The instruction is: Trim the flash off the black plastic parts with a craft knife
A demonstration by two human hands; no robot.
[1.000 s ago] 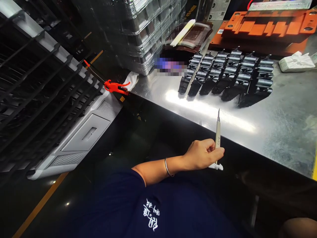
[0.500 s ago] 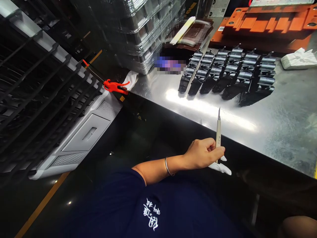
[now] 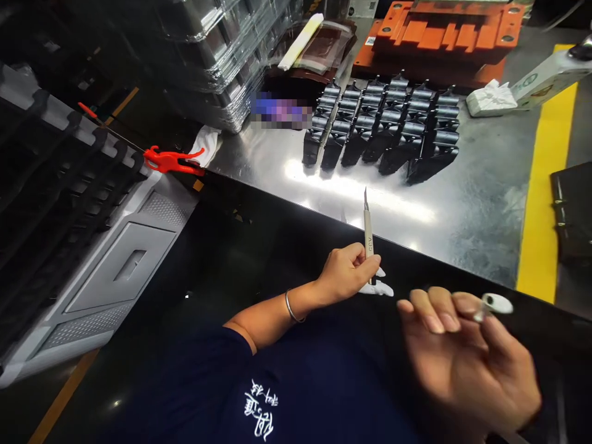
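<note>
My left hand (image 3: 345, 274), with a metal bangle at the wrist, is closed round the pale handle of a craft knife (image 3: 369, 237). The blade points up and away, toward the table edge. White soft pieces (image 3: 380, 288) show just below that hand; whether they are on its fingers or held in it I cannot tell. At the lower right my right hand (image 3: 472, 357), slightly blurred, is palm up with curled fingers. Between its thumb and index finger is a small white hollow piece (image 3: 498, 303), much like a finger cot. Black moulded parts (image 3: 383, 126) lie in rows on the metal table (image 3: 481, 240).
An orange fixture (image 3: 448, 31) stands behind the parts, beside a tissue pack (image 3: 493, 98) and a carton (image 3: 550, 77). Film-wrapped trays (image 3: 222, 80) are stacked at the back left. A red air blow gun (image 3: 171, 161) hangs by the table corner, near a grey-white crate (image 3: 124, 265).
My right hand has come into view at the lower right, with the small white piece. The view has shifted, so table and left hand sit further left. The knife stays in my left hand.
</note>
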